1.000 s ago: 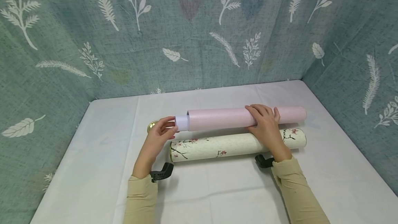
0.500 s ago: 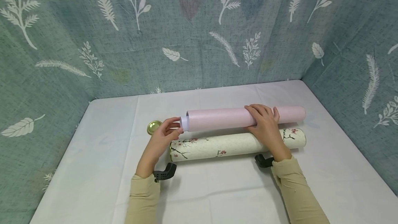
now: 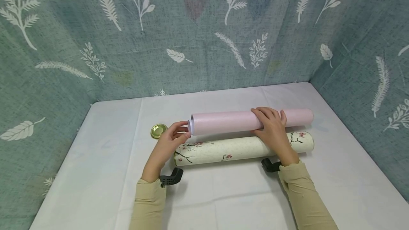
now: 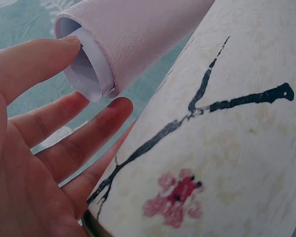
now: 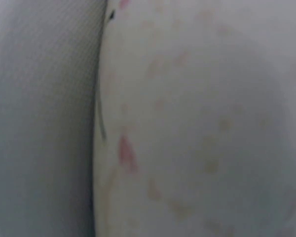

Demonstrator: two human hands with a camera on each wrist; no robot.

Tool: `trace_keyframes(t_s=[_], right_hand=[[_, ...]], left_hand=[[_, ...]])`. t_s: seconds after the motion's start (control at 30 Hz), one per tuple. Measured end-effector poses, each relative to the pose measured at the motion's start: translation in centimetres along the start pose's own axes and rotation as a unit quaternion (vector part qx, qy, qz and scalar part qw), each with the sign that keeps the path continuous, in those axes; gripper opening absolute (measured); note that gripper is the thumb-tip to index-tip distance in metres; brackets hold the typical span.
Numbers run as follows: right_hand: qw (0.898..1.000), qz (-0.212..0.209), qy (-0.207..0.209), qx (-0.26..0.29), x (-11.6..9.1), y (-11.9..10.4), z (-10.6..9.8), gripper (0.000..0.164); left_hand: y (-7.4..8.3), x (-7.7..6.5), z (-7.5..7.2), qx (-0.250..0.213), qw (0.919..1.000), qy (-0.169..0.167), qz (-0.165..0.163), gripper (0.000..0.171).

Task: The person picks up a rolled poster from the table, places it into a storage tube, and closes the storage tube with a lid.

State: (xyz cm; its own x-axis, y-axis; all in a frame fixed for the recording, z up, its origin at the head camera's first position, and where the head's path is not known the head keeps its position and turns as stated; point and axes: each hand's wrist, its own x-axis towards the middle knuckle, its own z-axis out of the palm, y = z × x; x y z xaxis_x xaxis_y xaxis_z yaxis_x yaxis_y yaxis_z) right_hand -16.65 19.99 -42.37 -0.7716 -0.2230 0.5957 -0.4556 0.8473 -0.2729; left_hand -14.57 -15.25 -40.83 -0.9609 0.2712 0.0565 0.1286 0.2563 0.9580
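Note:
A white paper roll (image 3: 191, 127) juts slightly from the open left end of a pink cardboard tube (image 3: 223, 122). My left hand (image 3: 167, 144) holds the roll's end between thumb and fingers. In the left wrist view, its thumb (image 4: 59, 54) lies at the roll's edge, with fingertips just beneath the lower rim. My right hand (image 3: 271, 127) grips the pink tube from above, right of its middle. Nearer to me lies a cream tube (image 3: 220, 153) with plum-blossom branches, beneath my right wrist. Only its blurred surface and the cloth show in the right wrist view.
A round gold lid (image 3: 158, 131) lies on the white-covered table (image 3: 96, 159), left of the tubes. Patterned green-blue fabric (image 3: 204, 45) surrounds the table at the back and sides. Each wrist wears a black camera mount (image 3: 172, 177).
My left hand has moved right, and the white paper roll has slid deeper into the pink tube. The gold lid is more exposed. My right hand has stayed nearly still.

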Motion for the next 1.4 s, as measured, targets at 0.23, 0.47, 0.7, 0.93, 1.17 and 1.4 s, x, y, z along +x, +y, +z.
trace_keyframes(t_s=[0.23, 0.47, 0.7, 0.93, 1.17, 1.4], right_hand=[[1.0, -0.001, 0.0, 0.001, 0.0, 0.0, 0.0, 0.073], [1.0, 0.0, -0.001, -0.001, 0.0, 0.0, 0.0, 0.073], [1.0, 0.0, -0.002, -0.002, 0.0, 0.0, 0.1, 0.073], [1.0, 0.001, -0.002, -0.003, 0.0, 0.0, 0.0, 0.073], [1.0, 0.0, -0.002, -0.007, 0.0, 0.0, 0.0, 0.073], [1.0, -0.002, 0.001, -0.006, 0.1, 0.1, 0.1, 0.072]], left_hand=[[-0.2, 0.1, 0.2, 0.023, 0.9997, 0.001, 0.0, 0.044], [-0.3, -0.1, 0.1, 0.022, 0.9997, -0.004, -0.013, 0.042], [-0.2, -0.3, 0.0, 0.053, 0.998, -0.008, -0.033, 0.043], [-0.2, -0.1, 0.4, 0.073, 0.9965, -0.029, -0.029, 0.042], [-0.2, -0.1, 0.1, 0.072, 0.997, -0.017, -0.023, 0.037], [-0.5, -0.4, -1.1, 0.079, 0.9962, 0.005, -0.036, 0.041]])
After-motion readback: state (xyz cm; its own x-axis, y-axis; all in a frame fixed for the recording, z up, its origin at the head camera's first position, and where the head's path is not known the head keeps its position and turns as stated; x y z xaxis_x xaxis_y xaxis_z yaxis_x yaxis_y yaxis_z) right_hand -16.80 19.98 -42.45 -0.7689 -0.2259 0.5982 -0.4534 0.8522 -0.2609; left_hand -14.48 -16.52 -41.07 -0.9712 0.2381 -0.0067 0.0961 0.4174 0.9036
